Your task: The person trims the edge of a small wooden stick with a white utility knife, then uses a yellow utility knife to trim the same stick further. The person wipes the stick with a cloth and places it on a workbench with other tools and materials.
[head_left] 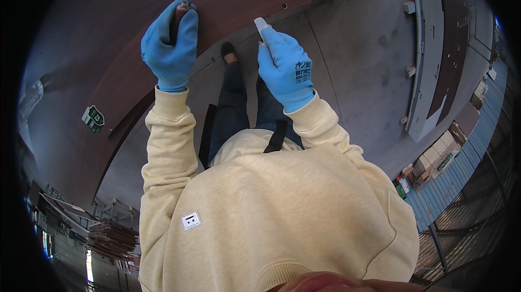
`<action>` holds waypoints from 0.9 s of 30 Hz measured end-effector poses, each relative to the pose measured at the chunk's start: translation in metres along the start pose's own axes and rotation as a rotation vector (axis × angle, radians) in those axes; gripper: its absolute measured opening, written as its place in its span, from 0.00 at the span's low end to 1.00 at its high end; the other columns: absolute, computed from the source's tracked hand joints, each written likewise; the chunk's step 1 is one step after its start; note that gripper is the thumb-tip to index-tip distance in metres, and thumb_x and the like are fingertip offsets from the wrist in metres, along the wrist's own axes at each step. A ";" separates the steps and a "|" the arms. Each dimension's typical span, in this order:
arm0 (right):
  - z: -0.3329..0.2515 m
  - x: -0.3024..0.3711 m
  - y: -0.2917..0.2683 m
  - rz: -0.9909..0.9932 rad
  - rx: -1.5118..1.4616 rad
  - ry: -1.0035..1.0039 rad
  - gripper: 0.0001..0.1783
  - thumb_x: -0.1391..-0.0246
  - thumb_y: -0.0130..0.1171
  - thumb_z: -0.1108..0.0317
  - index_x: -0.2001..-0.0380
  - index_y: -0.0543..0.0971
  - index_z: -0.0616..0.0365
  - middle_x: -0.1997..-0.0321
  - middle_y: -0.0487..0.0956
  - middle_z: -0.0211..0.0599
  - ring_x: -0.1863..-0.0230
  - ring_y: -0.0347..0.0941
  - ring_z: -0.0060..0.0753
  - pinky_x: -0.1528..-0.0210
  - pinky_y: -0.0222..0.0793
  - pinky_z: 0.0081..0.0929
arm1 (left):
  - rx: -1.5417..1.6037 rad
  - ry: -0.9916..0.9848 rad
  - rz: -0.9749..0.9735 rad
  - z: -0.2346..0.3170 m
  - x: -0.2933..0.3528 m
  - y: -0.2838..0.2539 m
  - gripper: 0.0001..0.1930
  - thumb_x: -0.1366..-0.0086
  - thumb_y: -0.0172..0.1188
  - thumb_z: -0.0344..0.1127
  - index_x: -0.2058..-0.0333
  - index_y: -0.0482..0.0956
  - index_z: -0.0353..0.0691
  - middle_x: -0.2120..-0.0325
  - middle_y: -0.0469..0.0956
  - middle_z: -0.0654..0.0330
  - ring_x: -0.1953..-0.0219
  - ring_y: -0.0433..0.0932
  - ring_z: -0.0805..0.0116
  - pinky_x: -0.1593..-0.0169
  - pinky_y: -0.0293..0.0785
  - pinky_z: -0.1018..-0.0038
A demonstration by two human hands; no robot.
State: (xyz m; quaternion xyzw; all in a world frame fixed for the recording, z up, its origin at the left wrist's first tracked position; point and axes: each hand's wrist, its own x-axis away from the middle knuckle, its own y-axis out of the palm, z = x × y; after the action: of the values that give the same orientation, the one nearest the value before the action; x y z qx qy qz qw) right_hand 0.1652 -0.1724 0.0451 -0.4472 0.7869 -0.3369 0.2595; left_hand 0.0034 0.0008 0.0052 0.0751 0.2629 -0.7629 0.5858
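Both of my hands wear blue work gloves. My left hand (172, 48) is closed around a small brown object with a pale tip (181, 11), held over a dark reddish-brown wood panel (233, 7). Its kind is hard to make out, as the fingers cover most of it. Just past the panel's near edge, my right hand (285, 67) grips a flat, whitish, blade-like piece (261, 24). Its rounded end sticks out beyond the fingers toward the panel, and the rest is hidden in the fist.
The panel spreads across the left, with a small hole (284, 6) near its edge and a green-and-white sticker (93, 119). At right, stacked long panels (434, 64) lie on wooden blocks above the grey floor (358, 48). Cardboard boxes (437, 156) stand beyond, and brown boards (111, 237) are piled lower left.
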 end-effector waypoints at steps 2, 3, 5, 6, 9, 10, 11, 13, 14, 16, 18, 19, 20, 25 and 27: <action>0.000 0.001 -0.001 -0.055 -0.009 0.049 0.25 0.38 0.65 0.70 0.37 0.81 0.56 0.56 0.85 0.47 0.64 0.85 0.45 0.64 0.83 0.37 | -0.003 0.004 -0.002 0.003 -0.001 0.001 0.13 0.33 0.73 0.30 0.50 0.88 0.36 0.60 0.91 0.58 0.60 0.90 0.68 0.53 0.86 0.74; -0.002 0.001 -0.001 -0.059 -0.012 0.045 0.26 0.39 0.65 0.70 0.37 0.80 0.56 0.55 0.85 0.47 0.63 0.85 0.45 0.64 0.83 0.37 | -0.003 0.000 -0.003 0.004 -0.001 0.001 0.13 0.33 0.73 0.30 0.50 0.88 0.36 0.60 0.90 0.58 0.60 0.90 0.68 0.53 0.86 0.74; -0.006 0.002 -0.001 -0.065 -0.018 0.038 0.26 0.39 0.65 0.70 0.37 0.80 0.55 0.55 0.85 0.47 0.63 0.85 0.45 0.64 0.83 0.36 | -0.002 -0.008 -0.005 0.005 -0.002 0.002 0.13 0.32 0.73 0.30 0.50 0.88 0.36 0.59 0.90 0.58 0.60 0.90 0.68 0.53 0.86 0.74; -0.006 0.001 -0.001 -0.054 -0.052 0.034 0.26 0.39 0.65 0.70 0.37 0.80 0.56 0.55 0.85 0.47 0.63 0.85 0.45 0.64 0.83 0.36 | -0.001 -0.011 -0.005 0.004 -0.002 0.002 0.13 0.33 0.73 0.30 0.50 0.88 0.36 0.59 0.91 0.58 0.60 0.90 0.68 0.53 0.86 0.74; -0.007 0.001 -0.002 -0.018 -0.141 0.017 0.25 0.40 0.65 0.71 0.38 0.81 0.57 0.55 0.86 0.47 0.63 0.85 0.46 0.63 0.83 0.36 | 0.003 -0.015 -0.004 0.001 0.000 0.002 0.13 0.33 0.73 0.30 0.50 0.88 0.37 0.59 0.91 0.58 0.60 0.90 0.68 0.53 0.86 0.73; -0.009 0.003 -0.004 -0.006 -0.161 0.009 0.25 0.40 0.65 0.71 0.39 0.81 0.57 0.56 0.86 0.47 0.62 0.85 0.46 0.62 0.83 0.36 | 0.004 -0.013 -0.003 0.000 0.000 0.002 0.13 0.33 0.73 0.30 0.50 0.88 0.37 0.59 0.91 0.58 0.60 0.90 0.68 0.53 0.86 0.73; -0.010 0.004 -0.005 0.006 -0.182 0.000 0.24 0.40 0.65 0.71 0.39 0.81 0.58 0.56 0.86 0.48 0.62 0.85 0.47 0.62 0.83 0.36 | 0.004 -0.012 -0.002 0.000 0.000 0.002 0.13 0.33 0.73 0.30 0.50 0.88 0.37 0.59 0.91 0.58 0.60 0.90 0.68 0.53 0.86 0.73; -0.011 0.007 -0.006 -0.004 -0.215 -0.002 0.20 0.39 0.66 0.75 0.43 0.83 0.60 0.53 0.87 0.48 0.60 0.86 0.43 0.59 0.83 0.33 | 0.001 -0.013 0.000 0.000 0.000 0.002 0.13 0.33 0.73 0.30 0.50 0.88 0.37 0.60 0.91 0.58 0.60 0.90 0.68 0.53 0.86 0.73; -0.012 0.009 -0.007 -0.009 -0.231 -0.004 0.18 0.39 0.66 0.76 0.45 0.84 0.62 0.52 0.88 0.48 0.58 0.86 0.42 0.57 0.83 0.32 | -0.001 -0.014 0.001 0.000 0.001 0.001 0.13 0.32 0.73 0.30 0.50 0.88 0.37 0.60 0.91 0.58 0.60 0.90 0.68 0.53 0.86 0.73; -0.017 0.012 -0.012 -0.089 -0.587 0.269 0.18 0.35 0.64 0.73 0.44 0.83 0.62 0.50 0.88 0.47 0.61 0.87 0.36 0.60 0.83 0.27 | 0.008 -0.026 0.001 0.000 0.001 0.002 0.13 0.32 0.73 0.30 0.50 0.88 0.37 0.60 0.90 0.57 0.60 0.90 0.68 0.53 0.86 0.73; -0.022 0.008 -0.021 -0.165 -0.911 0.530 0.17 0.31 0.61 0.70 0.42 0.82 0.62 0.50 0.88 0.47 0.64 0.86 0.31 0.64 0.83 0.23 | 0.011 -0.027 0.000 0.000 0.000 0.002 0.13 0.32 0.72 0.30 0.50 0.88 0.36 0.60 0.90 0.57 0.60 0.89 0.67 0.53 0.86 0.73; -0.025 -0.001 -0.029 -0.204 -1.056 0.656 0.17 0.29 0.58 0.69 0.41 0.82 0.63 0.51 0.88 0.47 0.65 0.86 0.29 0.66 0.82 0.21 | 0.008 -0.024 0.000 0.000 0.001 0.001 0.13 0.32 0.72 0.30 0.50 0.88 0.36 0.60 0.90 0.57 0.60 0.89 0.68 0.53 0.86 0.74; -0.026 -0.005 -0.035 -0.243 -1.200 0.782 0.18 0.27 0.56 0.67 0.41 0.81 0.64 0.51 0.89 0.48 0.66 0.86 0.27 0.69 0.81 0.20 | 0.006 -0.021 0.000 -0.001 0.001 0.000 0.13 0.32 0.72 0.30 0.50 0.88 0.36 0.60 0.90 0.57 0.60 0.89 0.68 0.53 0.85 0.74; -0.019 -0.009 -0.042 -0.304 -1.615 0.864 0.21 0.26 0.52 0.65 0.37 0.78 0.64 0.48 0.86 0.58 0.67 0.84 0.27 0.70 0.79 0.17 | 0.015 -0.017 -0.001 0.002 0.000 -0.001 0.13 0.33 0.72 0.29 0.50 0.88 0.35 0.60 0.90 0.57 0.61 0.89 0.68 0.54 0.85 0.74; -0.019 -0.010 -0.044 -0.313 -1.678 0.873 0.21 0.25 0.51 0.65 0.36 0.77 0.64 0.47 0.85 0.60 0.68 0.83 0.27 0.71 0.79 0.18 | 0.017 -0.020 -0.013 0.005 -0.002 -0.002 0.13 0.32 0.72 0.28 0.51 0.88 0.35 0.60 0.90 0.57 0.61 0.89 0.68 0.54 0.85 0.74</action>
State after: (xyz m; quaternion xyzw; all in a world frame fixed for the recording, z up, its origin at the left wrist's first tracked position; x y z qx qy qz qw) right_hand 0.1794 -0.1747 0.0924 -0.4224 0.7305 0.1687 -0.5095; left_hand 0.0028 0.0000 0.0109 0.0709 0.2509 -0.7697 0.5828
